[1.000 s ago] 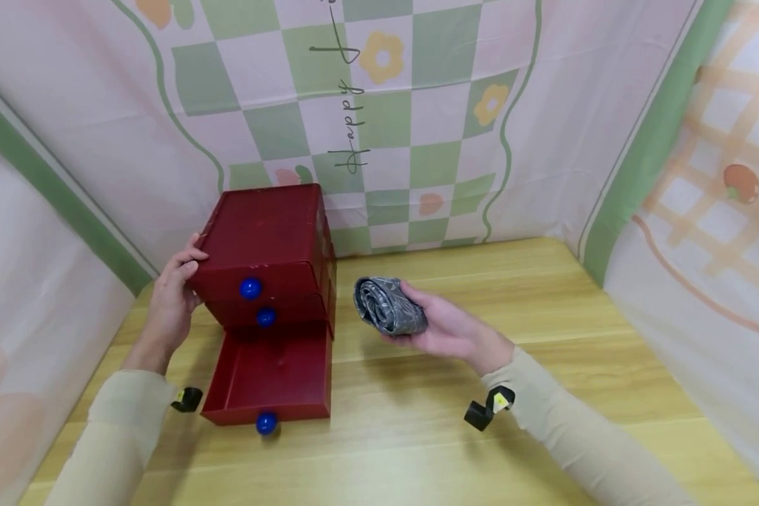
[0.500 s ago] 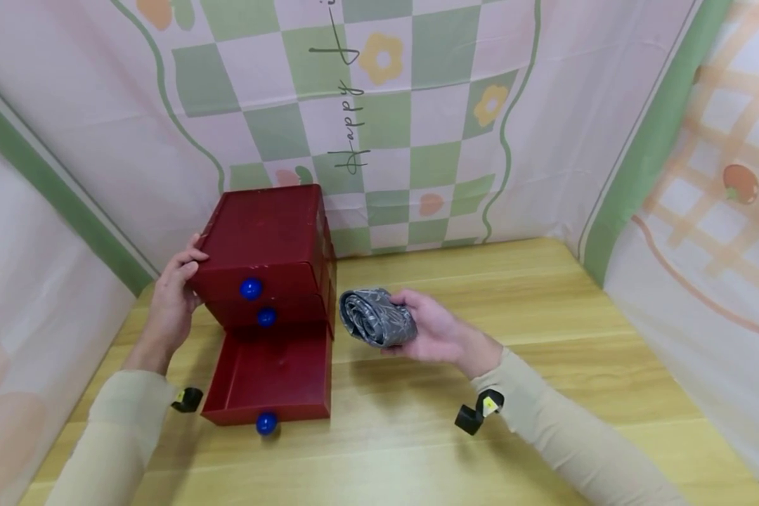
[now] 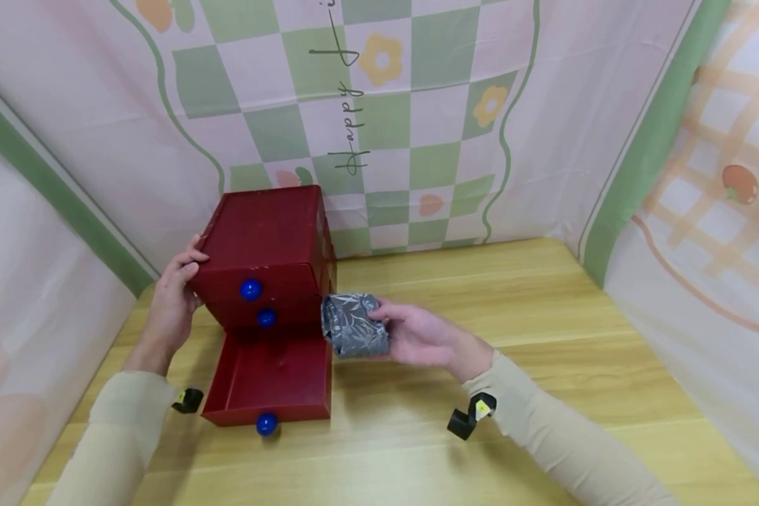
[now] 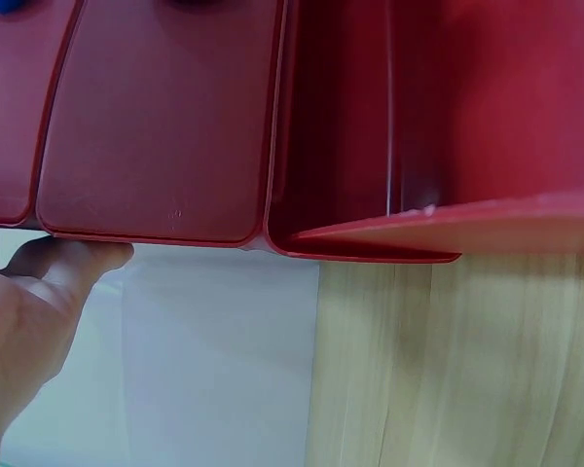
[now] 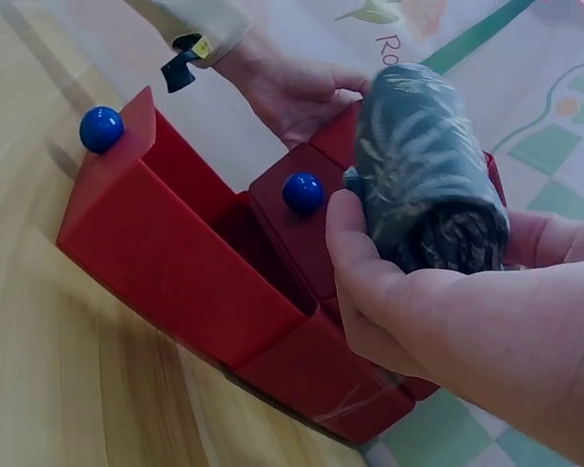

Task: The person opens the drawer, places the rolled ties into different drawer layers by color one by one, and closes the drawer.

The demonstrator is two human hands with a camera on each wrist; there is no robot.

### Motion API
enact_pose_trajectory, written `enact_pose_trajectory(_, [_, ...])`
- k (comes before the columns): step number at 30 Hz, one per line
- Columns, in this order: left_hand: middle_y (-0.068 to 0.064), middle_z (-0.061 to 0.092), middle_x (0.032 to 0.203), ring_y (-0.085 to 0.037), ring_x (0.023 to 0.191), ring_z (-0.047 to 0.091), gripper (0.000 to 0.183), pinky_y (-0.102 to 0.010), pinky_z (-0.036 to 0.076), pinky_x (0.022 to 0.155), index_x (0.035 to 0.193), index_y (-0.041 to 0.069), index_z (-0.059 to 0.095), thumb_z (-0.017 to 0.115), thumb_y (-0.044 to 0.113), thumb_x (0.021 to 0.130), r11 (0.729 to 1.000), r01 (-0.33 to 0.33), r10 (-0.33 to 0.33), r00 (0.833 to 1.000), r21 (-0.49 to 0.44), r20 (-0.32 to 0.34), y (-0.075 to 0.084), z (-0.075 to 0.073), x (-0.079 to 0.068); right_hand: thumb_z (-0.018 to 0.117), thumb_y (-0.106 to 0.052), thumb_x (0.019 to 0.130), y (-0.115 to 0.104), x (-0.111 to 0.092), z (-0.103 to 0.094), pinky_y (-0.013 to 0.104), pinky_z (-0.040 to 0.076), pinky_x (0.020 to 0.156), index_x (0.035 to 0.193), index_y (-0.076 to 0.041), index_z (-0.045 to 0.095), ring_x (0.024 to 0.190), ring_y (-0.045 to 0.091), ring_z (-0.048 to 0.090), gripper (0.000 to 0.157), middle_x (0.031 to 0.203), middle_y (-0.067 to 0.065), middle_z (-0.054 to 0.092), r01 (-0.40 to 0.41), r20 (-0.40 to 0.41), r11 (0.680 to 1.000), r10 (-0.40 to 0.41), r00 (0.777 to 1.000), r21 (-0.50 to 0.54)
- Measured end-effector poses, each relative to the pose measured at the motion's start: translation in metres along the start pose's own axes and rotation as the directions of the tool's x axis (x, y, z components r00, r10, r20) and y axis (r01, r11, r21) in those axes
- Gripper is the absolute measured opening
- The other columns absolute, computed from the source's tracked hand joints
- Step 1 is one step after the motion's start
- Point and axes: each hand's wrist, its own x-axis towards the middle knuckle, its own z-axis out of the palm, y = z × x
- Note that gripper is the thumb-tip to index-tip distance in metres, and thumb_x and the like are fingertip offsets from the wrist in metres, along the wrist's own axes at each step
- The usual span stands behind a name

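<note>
A dark red drawer cabinet (image 3: 262, 228) with blue ball knobs stands on the wooden table. Its bottom drawer (image 3: 278, 376) is pulled out and holds nothing visible; the two drawers above it are closed. My left hand (image 3: 173, 302) rests against the cabinet's left side, fingers at the upper edge and thumb near the front corner. With my right hand (image 3: 420, 336) I grip a rolled grey cloth (image 3: 354, 327) with a pale leaf pattern, thumb on top. The roll is above the table, right beside the cabinet's right side, and overlaps the open drawer's back right corner in the head view.
Wooden table (image 3: 481, 302) stretches to the right of the cabinet. A printed fabric curtain (image 3: 443, 126) hangs behind it, with more fabric on both sides. Each wrist carries a small black camera mount, such as the one on the right sleeve (image 3: 471, 416).
My right hand has moved left and slightly down with the rolled cloth, bringing it to the cabinet's side and turning its spiral end out of sight. The left hand has stayed in place.
</note>
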Motion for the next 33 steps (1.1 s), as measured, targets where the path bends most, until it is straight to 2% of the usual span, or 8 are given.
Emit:
enact_pose_trajectory(9, [0.004, 0.011, 0.170, -0.030, 0.154, 0.010, 0.019, -0.023, 0.050, 0.089, 0.119, 0.017, 0.058, 0.046, 0.028, 0.110, 1.000, -0.010, 0.010, 1.000, -0.008, 0.002, -0.001, 0.000, 0.000, 0.045, -0.001, 0.102, 0.005, 0.004, 0.010, 0.045, 0.046, 0.103, 0.157, -0.025, 0.019, 0.124, 0.030, 0.052, 0.065, 0.148, 0.017, 0.038, -0.008, -0.027, 0.998, 0.006, 1.000, -0.068])
enact_pose_trajectory(14, [0.005, 0.013, 0.170, -0.030, 0.153, 0.011, 0.019, -0.023, 0.050, 0.089, 0.120, 0.017, 0.058, 0.046, 0.028, 0.110, 1.000, -0.016, 0.016, 1.000, -0.006, 0.002, -0.001, 0.000, 0.000, 0.048, 0.001, 0.101, 0.008, 0.006, 0.017, 0.047, 0.044, 0.105, 0.157, -0.024, 0.021, 0.127, 0.033, 0.047, 0.067, 0.149, 0.019, 0.037, -0.023, -0.036, 0.998, 0.021, 0.999, -0.054])
enact_pose_trajectory(20, [0.005, 0.012, 0.170, -0.030, 0.154, 0.011, 0.019, -0.023, 0.051, 0.089, 0.120, 0.017, 0.057, 0.045, 0.028, 0.110, 1.000, -0.017, 0.017, 1.000, -0.001, 0.002, -0.001, 0.001, 0.000, 0.047, 0.004, 0.102, 0.014, 0.012, 0.026, 0.054, 0.042, 0.107, 0.157, -0.024, 0.020, 0.131, 0.034, 0.046, 0.067, 0.152, 0.020, 0.035, -0.043, -0.009, 0.998, 0.043, 0.999, -0.035])
enact_pose_trajectory(30, [0.002, 0.011, 0.170, -0.031, 0.153, 0.013, 0.018, -0.023, 0.051, 0.089, 0.118, 0.017, 0.059, 0.046, 0.027, 0.110, 1.000, -0.023, 0.023, 1.000, -0.018, -0.003, -0.001, 0.000, -0.001, 0.049, 0.003, 0.103, 0.035, 0.039, 0.044, 0.054, 0.041, 0.108, 0.161, -0.018, 0.009, 0.130, 0.035, 0.048, 0.073, 0.147, 0.024, 0.041, -0.096, 0.000, 0.995, 0.096, 0.995, -0.004])
enact_pose_trajectory(33, [0.001, 0.011, 0.170, -0.031, 0.153, 0.013, 0.018, -0.023, 0.051, 0.089, 0.118, 0.017, 0.059, 0.046, 0.027, 0.109, 1.000, -0.022, 0.022, 1.000, -0.017, -0.005, -0.001, 0.000, -0.001, 0.049, 0.002, 0.103, 0.044, 0.049, 0.050, 0.055, 0.040, 0.107, 0.161, -0.018, 0.011, 0.129, 0.036, 0.049, 0.072, 0.144, 0.024, 0.043, -0.126, 0.002, 0.992, 0.126, 0.992, 0.006])
